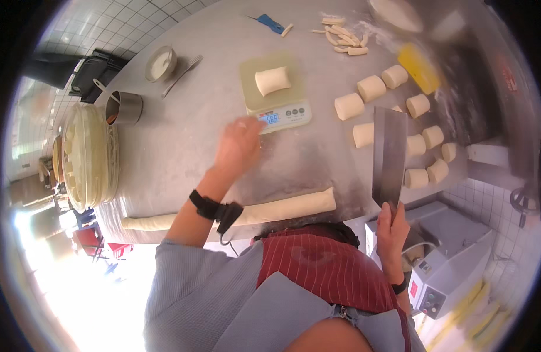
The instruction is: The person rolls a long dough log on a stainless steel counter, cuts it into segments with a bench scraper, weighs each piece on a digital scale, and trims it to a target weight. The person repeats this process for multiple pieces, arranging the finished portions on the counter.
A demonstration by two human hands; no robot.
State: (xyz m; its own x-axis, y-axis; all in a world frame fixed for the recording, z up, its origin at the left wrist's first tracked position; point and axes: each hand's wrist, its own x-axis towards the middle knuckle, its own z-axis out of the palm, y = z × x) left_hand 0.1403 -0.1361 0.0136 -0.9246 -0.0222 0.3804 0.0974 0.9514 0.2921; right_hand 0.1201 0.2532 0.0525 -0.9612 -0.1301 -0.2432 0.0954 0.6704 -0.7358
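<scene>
A cut piece of dough (272, 81) lies on the platform of a digital kitchen scale (300, 115), whose display is lit. My left hand (240, 143) is blurred just below the scale's front corner, fingers bent; whether it holds anything cannot be told. In my right hand (391, 222) is the handle of a wide-bladed cleaver (389, 154), its blade pointing away from me. A long dough roll (288, 206) lies along the near table edge, partly behind my left forearm. Several dough pieces (371, 89) stand and lie at the right, some partly hidden by the blade.
On the metal table (186, 145) are dough strips (345, 37), a blue-handled tool (270, 23), a yellow scraper (419, 68), a fork (182, 75), a bowl of white contents (161, 64), a metal pot (128, 108) and stacked round containers (92, 156). A machine (451, 251) stands below right.
</scene>
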